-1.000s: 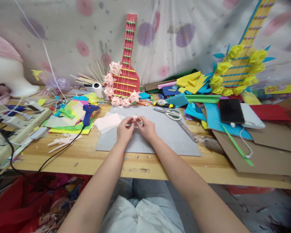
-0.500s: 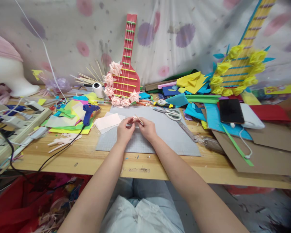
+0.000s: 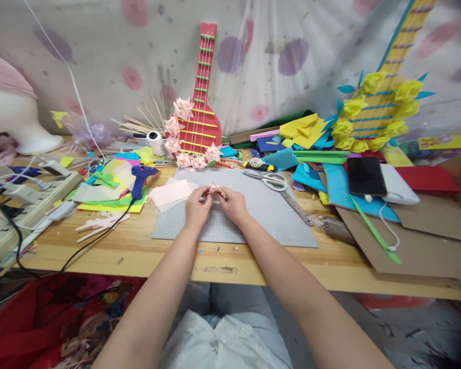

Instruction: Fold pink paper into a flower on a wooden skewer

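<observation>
My left hand [image 3: 198,205] is closed in a pinch on a small pale pink paper piece [image 3: 214,189], mostly hidden by fingertips. My right hand [image 3: 233,203] meets it, fingers closed around a thin wooden stick [image 3: 222,192] that touches the paper. Both hands are just above a grey cutting mat [image 3: 269,225]. Left of them lie flat pale pink paper sheets [image 3: 172,192]. Behind, a red paper guitar [image 3: 204,113] with pale pink paper flowers [image 3: 183,108] leans against the curtain.
A blue glue gun [image 3: 140,180] rests on coloured sheets at left, its cord crossing the table. White-handled scissors [image 3: 274,181] and a metal ruler [image 3: 297,209] lie at right. Beyond them are a black phone [image 3: 367,176], cardboard [image 3: 418,246] and a yellow paper guitar [image 3: 376,115].
My fingers have shifted slightly around the pink paper and the stick. Both arms and everything on the table stay in place.
</observation>
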`<act>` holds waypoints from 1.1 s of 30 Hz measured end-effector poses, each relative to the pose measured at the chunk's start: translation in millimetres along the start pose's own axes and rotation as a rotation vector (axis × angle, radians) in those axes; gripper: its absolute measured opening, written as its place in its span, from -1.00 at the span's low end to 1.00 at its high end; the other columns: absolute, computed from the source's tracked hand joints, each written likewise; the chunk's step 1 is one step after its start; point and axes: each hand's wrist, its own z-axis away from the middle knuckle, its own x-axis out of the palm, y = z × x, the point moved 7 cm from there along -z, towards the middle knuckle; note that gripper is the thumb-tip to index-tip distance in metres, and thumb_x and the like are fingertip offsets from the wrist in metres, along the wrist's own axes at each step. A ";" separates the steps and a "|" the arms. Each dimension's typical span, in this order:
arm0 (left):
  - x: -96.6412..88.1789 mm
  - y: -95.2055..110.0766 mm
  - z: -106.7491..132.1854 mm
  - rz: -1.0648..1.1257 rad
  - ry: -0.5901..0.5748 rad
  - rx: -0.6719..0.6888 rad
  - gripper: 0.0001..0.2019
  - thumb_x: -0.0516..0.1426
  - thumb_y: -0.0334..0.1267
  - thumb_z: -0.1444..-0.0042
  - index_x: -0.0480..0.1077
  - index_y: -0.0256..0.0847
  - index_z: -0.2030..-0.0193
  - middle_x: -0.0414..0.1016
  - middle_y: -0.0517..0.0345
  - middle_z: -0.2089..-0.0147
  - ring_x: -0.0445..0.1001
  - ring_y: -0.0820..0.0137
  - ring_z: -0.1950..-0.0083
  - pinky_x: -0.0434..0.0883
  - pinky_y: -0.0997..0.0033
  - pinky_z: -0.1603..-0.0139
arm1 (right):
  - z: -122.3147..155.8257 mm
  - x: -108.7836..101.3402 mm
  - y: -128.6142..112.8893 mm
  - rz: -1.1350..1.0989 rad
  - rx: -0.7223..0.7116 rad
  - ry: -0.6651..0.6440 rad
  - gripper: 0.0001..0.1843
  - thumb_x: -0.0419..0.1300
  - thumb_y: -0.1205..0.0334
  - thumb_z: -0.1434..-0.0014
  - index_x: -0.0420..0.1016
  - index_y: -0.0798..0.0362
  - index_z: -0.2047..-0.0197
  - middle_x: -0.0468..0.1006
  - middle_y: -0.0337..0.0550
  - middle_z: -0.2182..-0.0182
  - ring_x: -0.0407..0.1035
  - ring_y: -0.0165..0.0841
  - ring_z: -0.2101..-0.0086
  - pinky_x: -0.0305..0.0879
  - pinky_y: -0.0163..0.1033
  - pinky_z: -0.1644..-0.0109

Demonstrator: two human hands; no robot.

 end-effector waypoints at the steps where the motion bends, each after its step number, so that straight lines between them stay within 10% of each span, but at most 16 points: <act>1: 0.0 -0.4 0.1 -0.002 0.000 -0.003 -0.80 0.06 -0.30 0.00 0.39 -0.17 0.20 0.46 0.12 0.27 0.41 0.48 0.29 0.38 0.53 0.38 | 0.0 0.4 0.6 0.001 0.012 -0.006 -0.71 -0.03 0.22 -0.17 0.39 -0.15 0.08 0.45 -0.38 0.07 0.32 -0.46 0.08 0.21 -0.36 0.03; 33: 0.0 -2.9 -0.2 -0.070 0.016 0.018 -0.80 0.06 -0.31 0.00 0.38 -0.21 0.20 0.47 0.12 0.27 0.42 0.49 0.28 0.37 0.53 0.33 | -0.5 -0.4 0.8 -0.097 -0.109 0.092 -0.75 0.03 0.16 -0.13 0.47 -0.11 0.16 0.51 -0.29 0.16 0.40 -0.38 0.16 0.29 -0.30 0.11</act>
